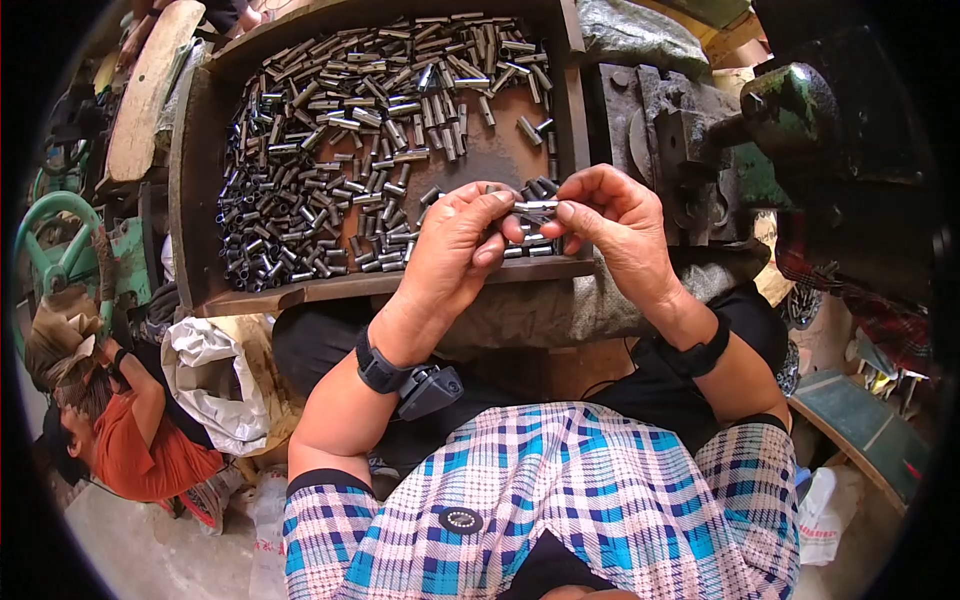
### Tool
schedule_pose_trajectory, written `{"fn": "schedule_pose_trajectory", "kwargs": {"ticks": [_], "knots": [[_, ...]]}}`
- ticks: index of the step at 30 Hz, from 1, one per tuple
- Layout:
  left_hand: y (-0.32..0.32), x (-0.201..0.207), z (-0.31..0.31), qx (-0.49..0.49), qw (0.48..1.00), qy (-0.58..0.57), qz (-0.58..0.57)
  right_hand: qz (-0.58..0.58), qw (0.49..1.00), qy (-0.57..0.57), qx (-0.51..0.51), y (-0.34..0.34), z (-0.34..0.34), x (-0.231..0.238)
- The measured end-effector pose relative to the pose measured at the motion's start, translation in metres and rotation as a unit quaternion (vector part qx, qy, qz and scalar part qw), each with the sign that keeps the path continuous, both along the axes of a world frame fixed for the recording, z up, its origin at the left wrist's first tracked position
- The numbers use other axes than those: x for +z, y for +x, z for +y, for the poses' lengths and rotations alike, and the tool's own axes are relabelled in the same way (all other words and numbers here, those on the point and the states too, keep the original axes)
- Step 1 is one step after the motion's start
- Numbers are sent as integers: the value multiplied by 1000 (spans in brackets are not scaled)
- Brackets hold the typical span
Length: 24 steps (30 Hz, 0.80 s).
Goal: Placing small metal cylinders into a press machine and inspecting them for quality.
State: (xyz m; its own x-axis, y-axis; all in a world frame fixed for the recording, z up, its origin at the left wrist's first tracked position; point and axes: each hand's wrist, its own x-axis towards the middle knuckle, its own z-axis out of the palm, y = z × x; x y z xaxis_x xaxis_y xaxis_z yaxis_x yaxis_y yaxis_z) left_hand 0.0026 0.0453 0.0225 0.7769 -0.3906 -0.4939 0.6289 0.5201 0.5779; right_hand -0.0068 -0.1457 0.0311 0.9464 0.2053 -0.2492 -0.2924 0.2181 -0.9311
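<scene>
A small shiny metal tube (534,208) lies between my fingertips, just above the near right corner of a wooden tray (440,287). My left hand (452,238) pinches its left end with thumb and fingers. At the other end, the thumb and forefinger of my right hand (622,222) close on the same tube. Many similar short tubes (300,195) lie loose in the tray, piled thickest at the left and far side. A few more lie right behind my fingertips, and my hands partly hide them.
Right of the tray stands a dark, greasy machine (690,140) with a green-spotted cylindrical part (790,105). A white sack (215,385) sits to the left, near a green handwheel (60,240). Farther left is a person in an orange shirt (155,440).
</scene>
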Motion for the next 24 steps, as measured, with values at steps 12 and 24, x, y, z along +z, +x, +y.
{"fn": "schedule_pose_trajectory", "kwargs": {"ticks": [12,24], "knots": [[0,-1,-1,10,1000,-7,15,-5,1000,1,-2,1,0,-2],[0,0,-5,15,999,-1,28,-11,999,-32,-15,-7,5,4]]}}
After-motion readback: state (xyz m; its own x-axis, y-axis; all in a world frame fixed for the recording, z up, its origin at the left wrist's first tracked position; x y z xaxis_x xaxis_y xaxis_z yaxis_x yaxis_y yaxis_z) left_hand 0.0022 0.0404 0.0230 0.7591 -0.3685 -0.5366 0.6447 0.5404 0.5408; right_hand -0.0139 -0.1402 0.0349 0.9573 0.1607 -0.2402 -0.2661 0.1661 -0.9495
